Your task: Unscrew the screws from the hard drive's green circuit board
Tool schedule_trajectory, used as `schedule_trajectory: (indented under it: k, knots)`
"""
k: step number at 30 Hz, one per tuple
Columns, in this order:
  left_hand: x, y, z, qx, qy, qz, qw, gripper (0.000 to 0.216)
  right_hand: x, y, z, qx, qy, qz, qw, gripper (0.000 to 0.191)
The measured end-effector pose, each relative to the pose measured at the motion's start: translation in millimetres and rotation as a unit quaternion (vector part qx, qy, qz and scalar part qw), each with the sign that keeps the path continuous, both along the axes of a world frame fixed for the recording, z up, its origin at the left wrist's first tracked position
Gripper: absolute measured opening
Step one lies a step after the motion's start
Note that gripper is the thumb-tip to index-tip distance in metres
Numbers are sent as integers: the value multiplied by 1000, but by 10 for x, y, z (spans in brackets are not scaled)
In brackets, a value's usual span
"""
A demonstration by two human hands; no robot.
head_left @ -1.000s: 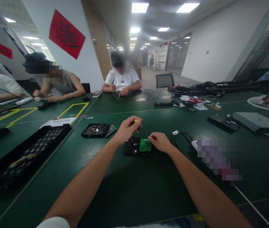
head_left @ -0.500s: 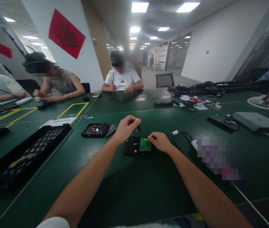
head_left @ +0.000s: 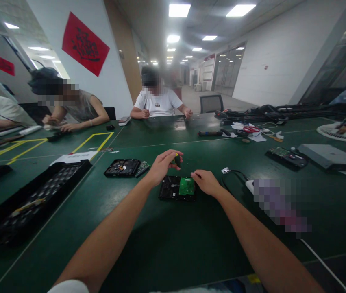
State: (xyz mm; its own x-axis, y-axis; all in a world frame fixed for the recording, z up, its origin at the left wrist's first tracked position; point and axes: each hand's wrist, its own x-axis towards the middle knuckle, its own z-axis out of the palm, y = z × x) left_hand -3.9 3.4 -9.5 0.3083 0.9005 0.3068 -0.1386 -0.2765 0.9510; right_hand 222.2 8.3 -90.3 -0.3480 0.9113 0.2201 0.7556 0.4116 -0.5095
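A hard drive (head_left: 169, 188) lies on the green table with its green circuit board (head_left: 186, 186) facing up. Above its far edge, my left hand (head_left: 162, 167) is closed round a small screwdriver (head_left: 177, 160) with a black and yellow handle; the tip is too small to make out. My right hand (head_left: 207, 181) is at the drive's far right corner, thumb and fingers pinched together. Whatever those fingers hold, if anything, is hidden. Left of the drive sit another opened drive casing (head_left: 122, 167) and a loose circuit board (head_left: 142, 168).
A long black tray (head_left: 35, 199) stands on the left. To the right are a blurred-out pale object (head_left: 278, 207) with a cable, a further hard drive (head_left: 286, 157) and a silver box (head_left: 333, 156). Co-workers sit across the table (head_left: 148, 252), one in a white shirt (head_left: 159, 101).
My left fingers have shifted on the screwdriver, and more of its handle shows. My right hand has barely moved. The co-worker opposite has raised one hand outward.
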Motion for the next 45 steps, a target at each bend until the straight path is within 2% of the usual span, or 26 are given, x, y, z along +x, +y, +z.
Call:
schedule_trajectory:
  k: [5, 11, 14, 17, 24, 28, 32, 35, 39, 45]
  knots:
    - [-3, 0, 2, 10, 19, 23, 1000, 36, 8, 19, -15, -11, 34, -10, 999, 34]
    - [16, -3, 3, 36, 63, 85, 994, 39, 5, 7, 19, 34, 55, -40, 997, 31]
    - [21, -15, 9, 38, 61, 72, 995, 38, 8, 2, 34, 40, 57, -70, 995, 29]
    - [17, -37, 25, 37, 68, 41, 996, 37, 10, 4, 43, 35, 46, -83, 995, 36]
    - [1, -59, 53, 3, 31, -2, 1000, 36, 2, 2, 76, 52, 26, -61, 996, 57]
    - [-4, -53, 48, -5, 27, -11, 1000, 35, -1, -44, 126, 40, 65, -63, 995, 63]
    - [9, -68, 56, 5, 37, -17, 999, 34, 14, -75, 185, -14, 139, -93, 986, 71]
    - [20, -74, 62, 11, 46, -19, 999, 35, 30, -62, 212, -37, 158, -123, 979, 65]
    - [26, -62, 46, 16, 53, -14, 998, 36, 34, -45, 211, -40, 146, -138, 979, 41]
    - [27, -77, 41, 36, 71, 11, 997, 34, 39, -54, 205, -54, 167, -124, 977, 41]
